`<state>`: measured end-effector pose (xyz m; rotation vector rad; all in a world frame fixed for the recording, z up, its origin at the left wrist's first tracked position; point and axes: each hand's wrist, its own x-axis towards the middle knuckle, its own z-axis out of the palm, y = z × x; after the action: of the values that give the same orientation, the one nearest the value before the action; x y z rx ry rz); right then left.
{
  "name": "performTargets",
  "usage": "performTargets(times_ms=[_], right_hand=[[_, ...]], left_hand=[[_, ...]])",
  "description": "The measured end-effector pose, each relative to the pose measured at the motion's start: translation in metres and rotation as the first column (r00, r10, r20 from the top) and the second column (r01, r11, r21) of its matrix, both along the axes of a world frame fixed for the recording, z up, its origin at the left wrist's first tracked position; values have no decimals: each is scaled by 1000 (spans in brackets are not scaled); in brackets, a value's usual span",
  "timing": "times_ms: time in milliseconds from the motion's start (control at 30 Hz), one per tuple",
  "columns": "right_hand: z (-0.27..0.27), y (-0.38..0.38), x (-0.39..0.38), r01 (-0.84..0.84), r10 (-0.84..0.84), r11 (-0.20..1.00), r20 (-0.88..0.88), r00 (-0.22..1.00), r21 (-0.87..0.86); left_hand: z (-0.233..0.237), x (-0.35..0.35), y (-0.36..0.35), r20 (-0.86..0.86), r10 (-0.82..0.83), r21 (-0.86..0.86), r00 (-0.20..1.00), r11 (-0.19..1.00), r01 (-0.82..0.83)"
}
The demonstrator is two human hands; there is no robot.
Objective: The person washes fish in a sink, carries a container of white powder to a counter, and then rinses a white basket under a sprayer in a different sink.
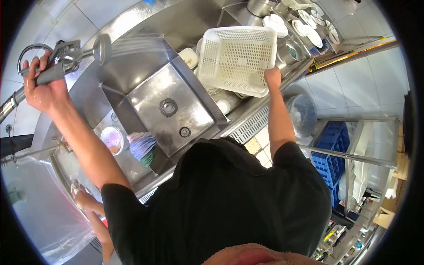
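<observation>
At the upper left, my left hand (47, 90) is closed around the grey grip of a pre-rinse spray nozzle (100, 49). Streaks of water run rightward from its head toward a white perforated plastic basket (238, 59). The basket is tilted, its inside facing me, and nothing lies in it. My right hand (272, 78) grips the basket's right rim near the lower corner. Beneath and beside the basket, white dishes (223, 106) show partly in the right-hand sink section; the rest of them is hidden.
A steel sink basin (168, 110) with a drain lies before me. Left of it are a white tub (112, 140) and bunched cloths (142, 148). Another person's hands (86, 198) are at the lower left. Stacked plates (307, 33) stand upper right; blue crates (329, 154) sit on a rack.
</observation>
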<state>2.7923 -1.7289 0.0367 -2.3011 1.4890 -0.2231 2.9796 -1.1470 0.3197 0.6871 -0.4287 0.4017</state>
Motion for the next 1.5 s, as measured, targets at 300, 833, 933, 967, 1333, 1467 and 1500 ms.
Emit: performTargets(times_ms=[300, 833, 933, 967, 1333, 1467, 1500], right_hand=[[-18, 7, 9, -13, 19, 992, -52, 998, 125], [-30, -31, 22, -155, 155, 988, -11, 988, 5], [-36, -46, 27, -232, 237, 969, 49, 970, -89], [-29, -46, 28, -245, 255, 963, 83, 963, -108], [-8, -45, 38, -350, 419, 894, 251, 873, -279], [7, -37, 34, -347, 423, 884, 219, 879, -313], [9, -36, 33, -345, 421, 880, 200, 885, -325]], left_hand=[[16, -8, -46, -38, 83, -69, 996, 994, -85], [24, -43, -51, -35, -89, -40, 995, 995, 87], [21, -46, -48, -32, -118, -29, 993, 993, 117], [20, -48, -48, -34, -123, -29, 992, 992, 122], [8, -47, -39, -41, -90, 46, 995, 995, 92], [-4, -33, -26, -2, -29, 95, 1000, 995, 29], [-4, -34, -28, -18, 33, 112, 999, 993, -30]])
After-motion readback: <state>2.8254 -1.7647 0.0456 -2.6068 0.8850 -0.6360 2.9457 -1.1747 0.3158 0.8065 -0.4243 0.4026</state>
